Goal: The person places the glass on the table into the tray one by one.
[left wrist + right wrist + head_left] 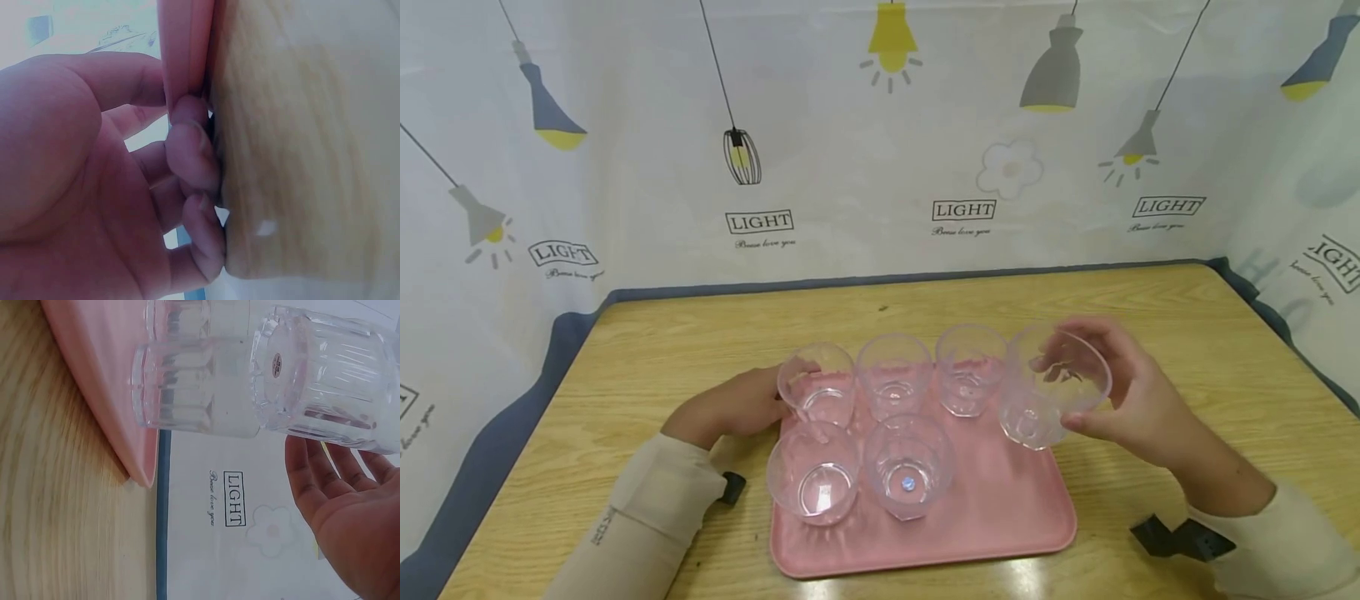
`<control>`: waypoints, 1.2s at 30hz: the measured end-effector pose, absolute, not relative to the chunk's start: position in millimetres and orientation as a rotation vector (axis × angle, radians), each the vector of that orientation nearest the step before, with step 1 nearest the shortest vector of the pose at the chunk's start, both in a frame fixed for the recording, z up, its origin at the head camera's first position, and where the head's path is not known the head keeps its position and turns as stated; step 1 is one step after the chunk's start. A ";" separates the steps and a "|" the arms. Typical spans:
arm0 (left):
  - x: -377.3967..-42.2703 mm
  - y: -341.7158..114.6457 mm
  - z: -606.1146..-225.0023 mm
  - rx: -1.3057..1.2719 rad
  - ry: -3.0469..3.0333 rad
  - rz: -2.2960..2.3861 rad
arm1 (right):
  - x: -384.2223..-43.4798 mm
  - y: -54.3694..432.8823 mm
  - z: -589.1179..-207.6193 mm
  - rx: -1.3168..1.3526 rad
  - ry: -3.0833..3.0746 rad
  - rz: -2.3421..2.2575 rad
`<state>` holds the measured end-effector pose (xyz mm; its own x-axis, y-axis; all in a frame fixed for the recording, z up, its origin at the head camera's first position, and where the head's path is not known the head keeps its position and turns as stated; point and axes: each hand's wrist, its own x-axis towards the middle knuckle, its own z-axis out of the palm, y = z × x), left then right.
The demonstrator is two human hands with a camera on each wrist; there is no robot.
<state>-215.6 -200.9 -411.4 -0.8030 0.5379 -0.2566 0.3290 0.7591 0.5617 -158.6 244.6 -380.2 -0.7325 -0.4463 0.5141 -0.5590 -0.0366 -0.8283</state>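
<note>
Near the right end of the pink tray (1000, 517), my right hand (1138, 408) holds a clear plastic cup (1030, 425), thumb on its near side and fingers around the far side. The held cup is raised off the tray and tilted; in the right wrist view a small round mark shows on the base of this cup (331, 375). My left hand (741, 404) grips the tray's left edge, partly hidden behind a cup in the head view. In the left wrist view its curled fingers (190, 150) lie against the tray rim (184, 50), close to the tabletop.
Several more clear cups stand upright on the tray: a back row including a middle cup (895, 379), and a front-left cup (812, 475) beside another cup (908, 458) with a bluish spot at its bottom. The wooden table (700, 333) meets a lamp-printed cloth (865, 167) behind.
</note>
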 end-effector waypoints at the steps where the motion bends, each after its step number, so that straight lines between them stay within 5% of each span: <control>1: -215.4 -200.8 -411.2 0.657 2.549 0.707 | -157.9 243.5 -380.5 1.126 -2.114 1.897; 36: -214.8 -202.3 -411.8 0.631 2.570 0.690 | -142.5 227.8 -384.3 1.240 -2.681 1.589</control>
<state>-214.8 -202.3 -411.8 -0.8162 0.5159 -0.2599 0.3165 0.7758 0.5458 -142.5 227.8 -384.3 -0.7071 -0.6844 0.1778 -0.4844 0.2857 -0.8269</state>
